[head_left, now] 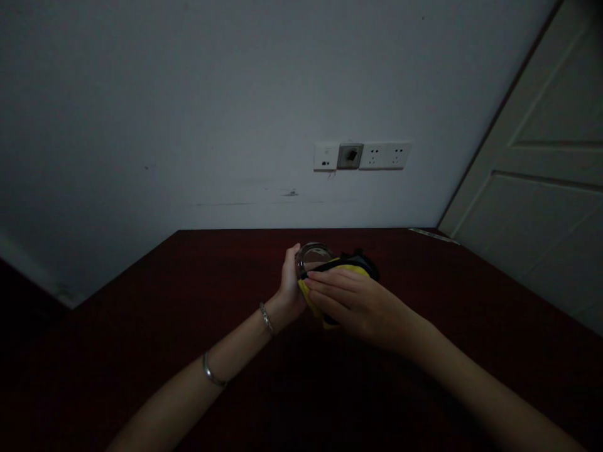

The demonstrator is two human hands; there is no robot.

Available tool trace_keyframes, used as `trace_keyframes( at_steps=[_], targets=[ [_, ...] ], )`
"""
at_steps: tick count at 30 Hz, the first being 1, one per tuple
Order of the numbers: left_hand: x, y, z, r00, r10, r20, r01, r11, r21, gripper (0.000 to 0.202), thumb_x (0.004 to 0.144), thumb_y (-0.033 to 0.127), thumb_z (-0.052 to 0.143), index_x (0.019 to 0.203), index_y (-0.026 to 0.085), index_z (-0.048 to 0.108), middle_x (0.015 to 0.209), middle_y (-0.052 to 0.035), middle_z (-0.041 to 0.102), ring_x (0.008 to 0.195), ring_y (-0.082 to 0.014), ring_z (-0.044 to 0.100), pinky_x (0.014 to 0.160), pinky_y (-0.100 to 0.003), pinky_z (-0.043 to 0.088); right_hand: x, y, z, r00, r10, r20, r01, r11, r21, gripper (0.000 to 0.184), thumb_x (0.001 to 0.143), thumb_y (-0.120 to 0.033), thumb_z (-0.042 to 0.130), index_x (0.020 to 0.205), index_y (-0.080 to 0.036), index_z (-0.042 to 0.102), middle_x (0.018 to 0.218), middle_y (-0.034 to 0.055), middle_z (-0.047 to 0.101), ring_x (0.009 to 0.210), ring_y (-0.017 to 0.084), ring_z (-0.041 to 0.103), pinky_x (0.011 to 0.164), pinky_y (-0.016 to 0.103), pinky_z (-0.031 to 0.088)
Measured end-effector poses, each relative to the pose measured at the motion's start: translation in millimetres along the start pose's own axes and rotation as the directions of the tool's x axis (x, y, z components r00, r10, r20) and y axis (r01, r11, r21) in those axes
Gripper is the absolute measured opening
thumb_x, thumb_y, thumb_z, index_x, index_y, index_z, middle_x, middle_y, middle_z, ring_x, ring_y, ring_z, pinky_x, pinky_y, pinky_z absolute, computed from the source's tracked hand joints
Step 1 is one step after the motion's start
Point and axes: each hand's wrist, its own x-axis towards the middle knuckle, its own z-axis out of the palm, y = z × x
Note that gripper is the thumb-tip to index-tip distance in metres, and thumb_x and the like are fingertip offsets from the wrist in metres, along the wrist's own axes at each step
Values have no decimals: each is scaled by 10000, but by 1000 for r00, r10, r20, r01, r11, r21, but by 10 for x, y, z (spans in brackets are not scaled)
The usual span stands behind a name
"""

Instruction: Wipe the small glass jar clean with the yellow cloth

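Observation:
A clear, round-rimmed container [301, 260], glass or plastic, is held over the dark red table. My left hand [289, 285] is wrapped round its left side, thumb up near the rim. Against its front and right lies a soft yellow and black cloth item [308, 297], perhaps a pouch, with a dark bunched part at the far right. Fingers together, my right hand [346, 298] presses over this cloth at the container's near side. The right thumb and much of the container's body are hidden, and the dim light blurs details.
The dark red tabletop [226, 263] runs back to a white wall [211, 113] with scuff marks. Sockets and a switch plate [384, 156] sit on the wall. A pale door [541, 169] stands at the right, and a thin flat strip [433, 235] lies by the table's back right corner.

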Motion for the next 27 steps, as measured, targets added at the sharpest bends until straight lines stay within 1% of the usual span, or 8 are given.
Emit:
trace_keyframes(
  at_steps=[5,8,12,17,19,23,25,27],
  targets=[
    [24,4,-15,999,38,-38,-39,999,-27,370,752,445,532,598,120,618,579,-49,639,498,-128,564,532,-233,436,-18,42,-33,1000,6,17,-6,1000,30,346,964,-147,325,1031,-101,662,1046,111,709,1019,171,638,872,332,523],
    [32,5,-42,998,33,-60,-35,999,-41,381,760,465,521,647,123,645,613,-59,657,520,-140,580,534,-240,441,-40,78,-58,1000,-1,18,0,999,35,344,964,-151,327,1027,-103,662,1041,112,711,1005,176,645,851,337,530],
    [29,49,-85,996,-35,-76,33,999,-25,430,775,505,482,692,121,657,585,-69,643,476,-139,550,471,-238,409,-66,113,-76,1000,-11,16,11,999,31,327,956,-135,341,1029,-83,656,1031,113,714,988,184,653,842,337,532],
    [6,118,-101,982,-169,-88,171,985,7,531,786,586,399,697,119,636,473,-40,557,347,-106,412,347,-211,297,-105,155,-74,999,-3,35,3,1000,9,289,942,-127,384,1069,-101,642,1064,107,706,1027,185,642,874,347,520],
    [6,130,-105,980,-187,-69,187,982,5,556,793,598,368,718,116,635,454,-29,532,327,-99,381,326,-205,281,-130,177,-65,999,4,49,-5,1000,10,282,930,-115,401,1093,-107,631,1090,111,697,1054,192,632,884,357,517],
    [14,134,-123,984,-180,-8,180,983,25,560,796,601,351,715,121,629,449,-16,517,295,-87,339,311,-210,306,-196,237,-36,996,51,66,-55,997,59,297,882,-66,438,1112,-125,616,1139,112,676,1099,206,608,902,384,513],
    [16,137,-130,985,-175,10,174,983,55,551,788,602,360,725,126,630,455,-14,525,285,-88,336,309,-218,323,-236,280,-25,995,90,38,-94,987,132,340,848,-34,449,1140,-127,597,1155,121,665,1110,207,599,892,381,523],
    [15,144,-136,981,-188,41,182,976,117,556,782,607,362,753,128,641,479,-32,558,282,-91,343,311,-231,342,-273,326,-18,989,150,-19,-143,967,210,401,825,-19,452,1190,-136,568,1165,124,657,1115,204,595,889,376,532]
  ],
)
